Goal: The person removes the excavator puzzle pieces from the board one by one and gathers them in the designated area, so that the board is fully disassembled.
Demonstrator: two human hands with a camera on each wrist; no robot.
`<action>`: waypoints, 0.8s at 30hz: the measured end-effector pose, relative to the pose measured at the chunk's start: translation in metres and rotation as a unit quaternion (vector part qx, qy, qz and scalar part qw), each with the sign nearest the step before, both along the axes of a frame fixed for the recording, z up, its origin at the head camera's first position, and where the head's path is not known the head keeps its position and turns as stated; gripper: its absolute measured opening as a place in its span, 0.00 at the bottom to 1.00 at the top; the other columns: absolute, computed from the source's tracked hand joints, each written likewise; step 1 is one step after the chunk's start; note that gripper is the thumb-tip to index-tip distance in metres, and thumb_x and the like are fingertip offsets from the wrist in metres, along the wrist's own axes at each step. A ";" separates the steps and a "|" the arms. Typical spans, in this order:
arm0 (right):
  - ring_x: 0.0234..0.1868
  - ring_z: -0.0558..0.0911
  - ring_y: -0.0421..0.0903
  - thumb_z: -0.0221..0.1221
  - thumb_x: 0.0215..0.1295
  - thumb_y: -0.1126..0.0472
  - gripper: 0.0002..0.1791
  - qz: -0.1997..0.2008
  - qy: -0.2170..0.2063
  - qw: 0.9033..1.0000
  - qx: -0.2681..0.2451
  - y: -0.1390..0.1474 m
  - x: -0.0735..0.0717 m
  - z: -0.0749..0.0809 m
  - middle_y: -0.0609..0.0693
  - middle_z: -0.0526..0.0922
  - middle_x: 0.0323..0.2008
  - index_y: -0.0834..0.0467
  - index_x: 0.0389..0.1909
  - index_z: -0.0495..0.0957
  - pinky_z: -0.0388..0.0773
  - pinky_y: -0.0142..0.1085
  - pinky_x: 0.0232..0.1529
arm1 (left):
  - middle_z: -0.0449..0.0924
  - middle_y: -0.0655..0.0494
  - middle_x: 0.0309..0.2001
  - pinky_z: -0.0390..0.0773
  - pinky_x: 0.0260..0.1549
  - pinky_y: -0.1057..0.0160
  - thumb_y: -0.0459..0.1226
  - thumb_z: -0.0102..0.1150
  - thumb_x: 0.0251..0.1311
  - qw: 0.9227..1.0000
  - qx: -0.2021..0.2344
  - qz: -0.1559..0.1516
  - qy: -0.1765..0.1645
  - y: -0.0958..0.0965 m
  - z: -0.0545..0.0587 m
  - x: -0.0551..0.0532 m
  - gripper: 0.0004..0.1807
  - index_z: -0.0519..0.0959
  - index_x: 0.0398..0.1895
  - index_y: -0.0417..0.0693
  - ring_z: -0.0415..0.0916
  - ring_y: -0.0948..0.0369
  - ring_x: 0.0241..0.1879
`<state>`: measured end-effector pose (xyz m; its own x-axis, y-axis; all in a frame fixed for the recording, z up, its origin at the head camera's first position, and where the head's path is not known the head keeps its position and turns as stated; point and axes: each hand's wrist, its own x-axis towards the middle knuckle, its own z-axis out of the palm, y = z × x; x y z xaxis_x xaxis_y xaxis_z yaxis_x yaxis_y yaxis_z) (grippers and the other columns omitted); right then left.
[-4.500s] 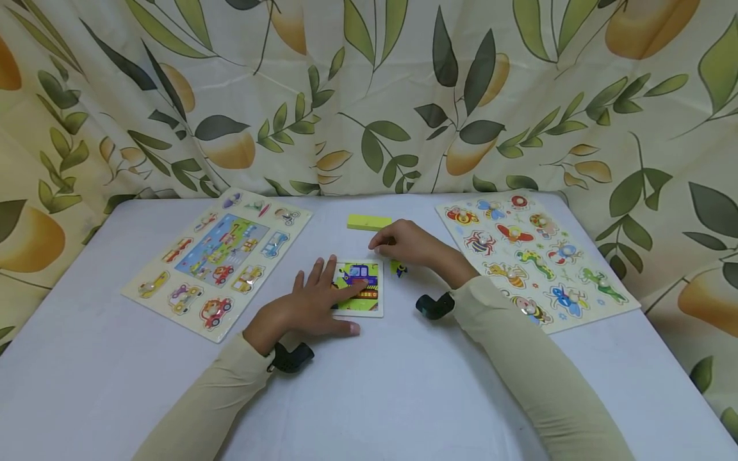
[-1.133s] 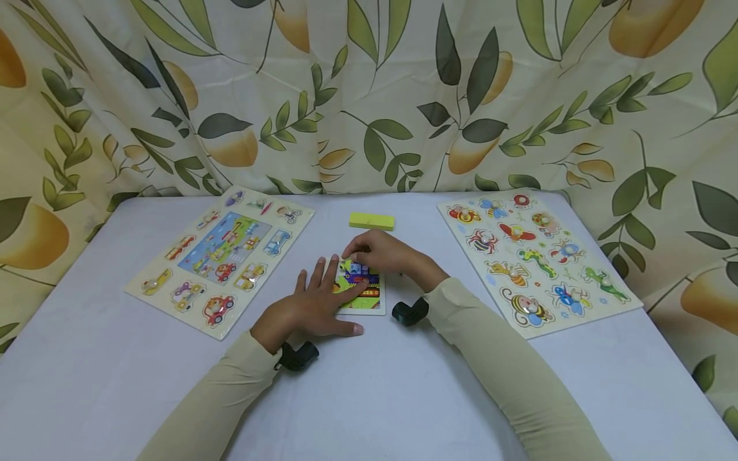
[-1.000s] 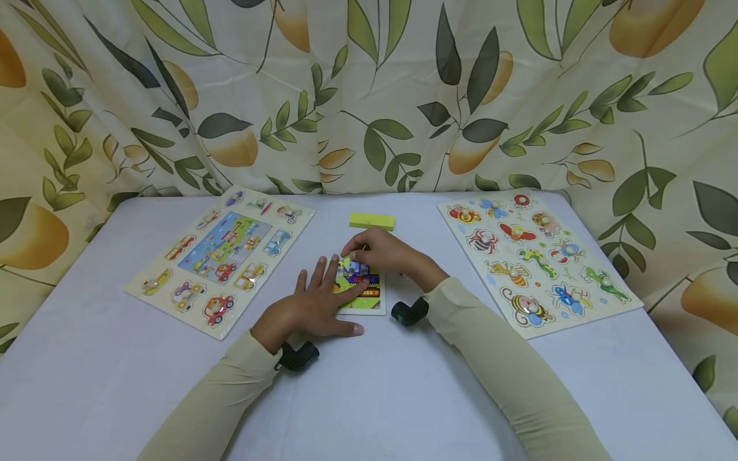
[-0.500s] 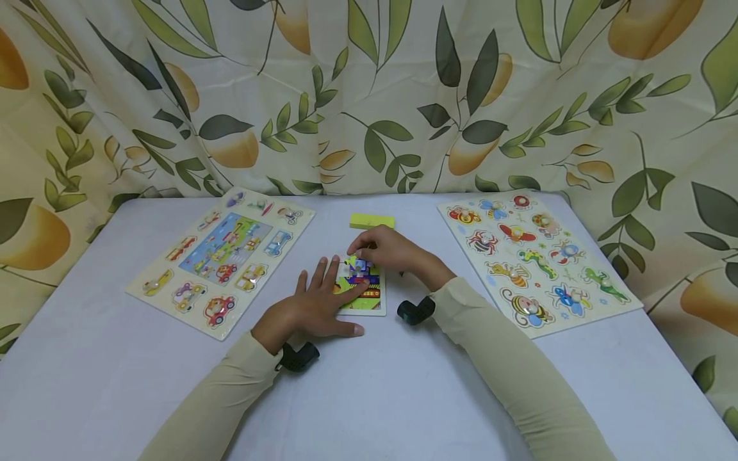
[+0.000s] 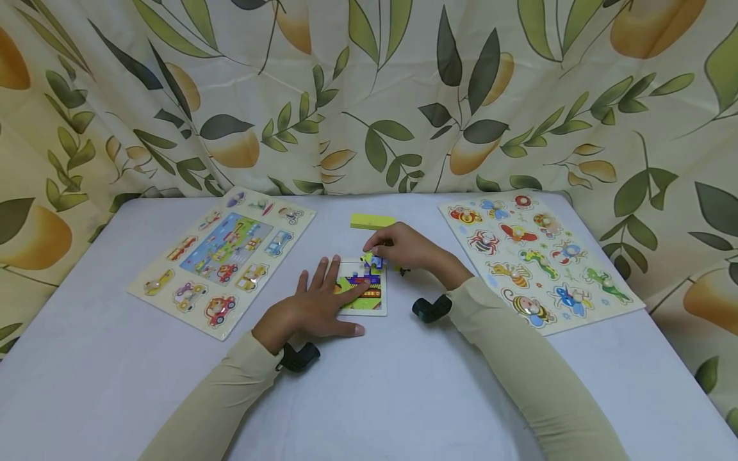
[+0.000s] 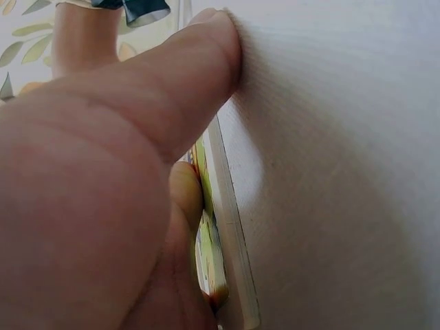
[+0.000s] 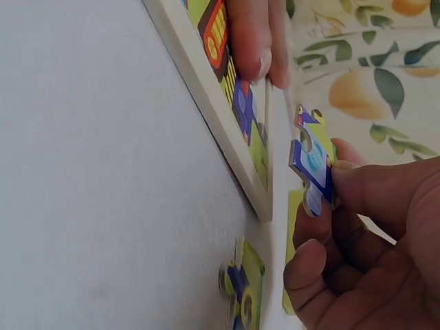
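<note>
My left hand [image 5: 316, 304] lies flat with spread fingers over the left side of a small jigsaw puzzle tray [image 5: 384, 296], its index finger resting on the assembled pieces. My right hand [image 5: 410, 246] pinches a jigsaw puzzle piece [image 7: 316, 157], blue and yellow-green, between thumb and fingers. In the right wrist view that piece is tilted and raised off the tray, past its upper edge. A second, loose puzzle piece [image 7: 246, 283] lies on the table beside the tray, mostly hidden by the right hand in the head view. The left wrist view shows the left thumb [image 6: 185, 75] beside the tray's rim.
A yellow-green block [image 5: 371, 221] lies behind the tray. To the left is a vehicle picture board [image 5: 193, 291]; to the right is an insect picture board [image 5: 550, 282]. A floral curtain [image 5: 369, 96] hangs behind the white-covered table [image 5: 369, 397].
The right hand first went left onto the tray's upper part. Within the last half second it has drawn back right, lifting the puzzle piece. The left hand has stayed put.
</note>
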<state>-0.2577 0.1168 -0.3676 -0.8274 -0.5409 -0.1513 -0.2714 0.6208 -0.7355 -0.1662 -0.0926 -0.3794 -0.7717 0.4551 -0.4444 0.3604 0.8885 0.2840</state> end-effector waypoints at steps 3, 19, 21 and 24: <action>0.45 0.74 0.47 0.54 0.71 0.66 0.11 0.000 -0.001 1.000 0.005 0.005 -0.001 0.002 0.49 0.83 0.45 0.57 0.46 0.84 0.71 0.39 0.45 | 0.17 0.43 0.75 0.27 0.64 0.35 0.67 0.56 0.55 1.000 0.003 0.000 0.001 0.001 0.000 0.000 0.46 0.50 0.76 0.74 0.13 0.44 0.72; 0.41 0.74 0.48 0.53 0.70 0.69 0.11 -0.001 0.020 0.999 0.029 0.045 0.004 0.014 0.52 0.83 0.41 0.61 0.45 0.84 0.70 0.40 0.43 | 0.17 0.45 0.75 0.25 0.64 0.37 0.67 0.56 0.55 1.000 0.009 0.005 0.005 -0.002 -0.002 0.002 0.46 0.49 0.76 0.75 0.13 0.45 0.72; 0.41 0.74 0.48 0.53 0.70 0.69 0.11 0.001 0.021 0.999 0.026 0.050 0.005 0.013 0.52 0.84 0.42 0.62 0.45 0.84 0.70 0.39 0.42 | 0.17 0.45 0.76 0.25 0.65 0.37 0.67 0.56 0.55 1.000 0.010 0.007 0.006 -0.001 -0.002 0.002 0.46 0.49 0.76 0.75 0.13 0.45 0.72; 0.41 0.74 0.48 0.53 0.70 0.69 0.11 0.000 0.015 1.000 0.027 0.055 0.006 0.011 0.53 0.84 0.43 0.62 0.45 0.84 0.70 0.39 0.41 | 0.18 0.45 0.76 0.25 0.65 0.38 0.66 0.57 0.55 1.000 0.011 0.009 0.006 -0.001 -0.003 0.002 0.46 0.50 0.76 0.75 0.13 0.46 0.72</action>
<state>-0.2519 0.1717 -0.3564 -0.8324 -0.5317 -0.1564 -0.2917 0.6603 -0.6920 -0.1641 -0.0931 -0.3819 -0.7854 0.4501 -0.4249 0.3473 0.8886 0.2995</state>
